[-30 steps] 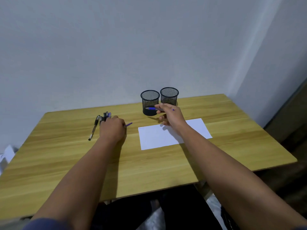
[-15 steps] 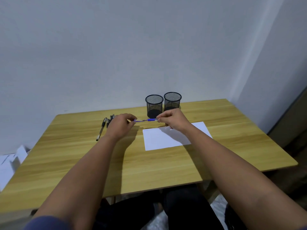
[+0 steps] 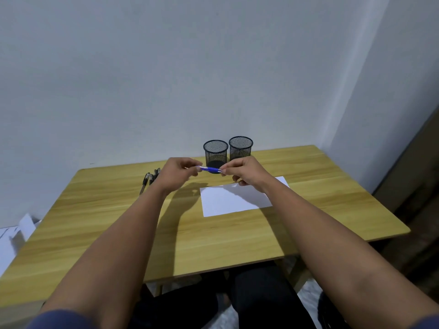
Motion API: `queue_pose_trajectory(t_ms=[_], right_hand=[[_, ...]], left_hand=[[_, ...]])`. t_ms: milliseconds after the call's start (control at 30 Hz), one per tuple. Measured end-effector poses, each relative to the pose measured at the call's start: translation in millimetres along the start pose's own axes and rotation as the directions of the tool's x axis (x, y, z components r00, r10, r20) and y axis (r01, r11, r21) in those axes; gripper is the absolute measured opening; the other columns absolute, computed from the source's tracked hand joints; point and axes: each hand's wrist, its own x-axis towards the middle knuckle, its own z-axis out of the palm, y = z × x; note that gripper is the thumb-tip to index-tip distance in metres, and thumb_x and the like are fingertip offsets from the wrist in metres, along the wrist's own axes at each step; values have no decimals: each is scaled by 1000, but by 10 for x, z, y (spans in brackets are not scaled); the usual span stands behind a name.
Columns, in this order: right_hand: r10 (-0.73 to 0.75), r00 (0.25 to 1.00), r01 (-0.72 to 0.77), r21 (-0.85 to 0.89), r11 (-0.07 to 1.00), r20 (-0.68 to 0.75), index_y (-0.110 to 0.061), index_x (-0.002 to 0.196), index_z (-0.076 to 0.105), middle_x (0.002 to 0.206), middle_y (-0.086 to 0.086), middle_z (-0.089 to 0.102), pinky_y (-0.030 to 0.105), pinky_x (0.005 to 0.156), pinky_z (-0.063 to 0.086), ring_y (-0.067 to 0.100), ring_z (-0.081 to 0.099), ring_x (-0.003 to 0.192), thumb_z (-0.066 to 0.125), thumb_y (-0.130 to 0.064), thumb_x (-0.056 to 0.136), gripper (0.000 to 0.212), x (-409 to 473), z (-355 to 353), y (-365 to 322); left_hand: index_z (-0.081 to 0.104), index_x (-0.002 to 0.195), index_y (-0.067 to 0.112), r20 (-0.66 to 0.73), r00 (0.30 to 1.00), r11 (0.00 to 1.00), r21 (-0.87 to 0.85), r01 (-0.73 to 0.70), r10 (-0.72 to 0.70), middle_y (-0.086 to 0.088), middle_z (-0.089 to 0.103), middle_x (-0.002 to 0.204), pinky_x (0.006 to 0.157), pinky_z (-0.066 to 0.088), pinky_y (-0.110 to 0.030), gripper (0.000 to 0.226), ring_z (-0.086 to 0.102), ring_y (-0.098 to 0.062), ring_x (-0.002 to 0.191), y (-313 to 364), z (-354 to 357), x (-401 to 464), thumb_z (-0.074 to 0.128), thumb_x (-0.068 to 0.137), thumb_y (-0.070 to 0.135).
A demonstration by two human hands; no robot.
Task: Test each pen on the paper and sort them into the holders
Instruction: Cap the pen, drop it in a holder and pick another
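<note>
A person's left hand [image 3: 177, 172] and right hand [image 3: 244, 170] are raised above a wooden table [image 3: 118, 222], each pinching one end of a blue pen [image 3: 210, 169] held level between them, fingers curled round its tips. The pen hangs in the air just in front of the left-hand mesh holder [image 3: 215, 153], hiding part of that holder's dark base. A second mesh holder [image 3: 240, 147] stands touching or almost touching it on the right, both upright near the table's far edge against a pale wall [image 3: 166, 67]. Nearer than the holders and below the right hand lies a white sheet of paper [image 3: 232, 200], flat on the wood. Well to the left of the holders, behind the left wrist, a cluster of dark pens [image 3: 148, 180] lies on the tabletop.
</note>
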Motion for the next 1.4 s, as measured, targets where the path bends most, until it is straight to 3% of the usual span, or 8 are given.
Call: queue_pose_trajectory(t_ms=[133,433,533,633,767,900,1100,1400], right_hand=[[-23,998,22,26,999,57,-24,101,85,89,-2,83,23,60,51,8,68,64,83,-13,93,13,-13,30,-16],[-115,986,134,157,978,-123,-11,86,79,74,20,70,24,50,53,16,65,49,78,3,94,17,117,222,-125],[-90,988,110,168,980,-123,-7,90,73,78,17,73,27,53,59,14,72,55,77,2,96,12,143,203,-149],[-79,982,97,92,991,-173,-15,78,66,82,16,78,29,56,56,22,74,65,80,-7,94,23,288,91,-187],[-78,920,91,17,996,-383,-20,69,69,78,11,78,42,68,66,21,71,66,86,-14,88,26,516,-293,-339],[-126,860,112,-58,992,-494,-23,71,70,75,3,78,44,75,66,22,76,70,86,-17,87,24,756,-674,-472],[-189,843,82,-227,970,-504,-24,86,71,73,-13,71,36,83,60,16,73,82,83,-23,86,13,1111,-836,-460],[-125,898,-67,-412,909,-423,-25,88,75,93,-3,77,38,84,61,24,74,95,84,-28,83,11,1348,-712,-95]], left_hand=[[75,114,14,-47,998,981,-191,34,-43,-3,77,102,74,51,-27,19,72,-10,89,174,60,78,65,97,16],[68,122,7,-114,993,984,-180,-8,-13,-13,76,103,62,53,-20,26,73,-17,88,535,247,404,52,103,9],[71,118,16,-71,995,994,-76,-72,66,-7,78,101,77,59,-29,26,73,-10,84,632,310,535,52,101,10],[67,130,19,39,984,985,15,-172,171,0,77,106,101,52,-33,35,70,-9,105,793,407,691,55,98,13],[42,152,22,57,971,961,145,-237,231,-2,65,131,94,45,-23,54,60,-15,120,941,523,864,46,100,8],[41,153,26,2,980,931,310,-192,201,-3,60,140,103,47,-36,59,57,-22,124,771,658,1101,57,97,20],[33,154,28,134,986,639,751,-165,97,-3,44,154,106,33,-54,90,35,-33,142,512,963,1382,67,79,66],[60,107,28,44,986,560,818,-128,161,5,70,106,91,37,-48,72,50,-27,120,260,1213,1668,50,65,86]])
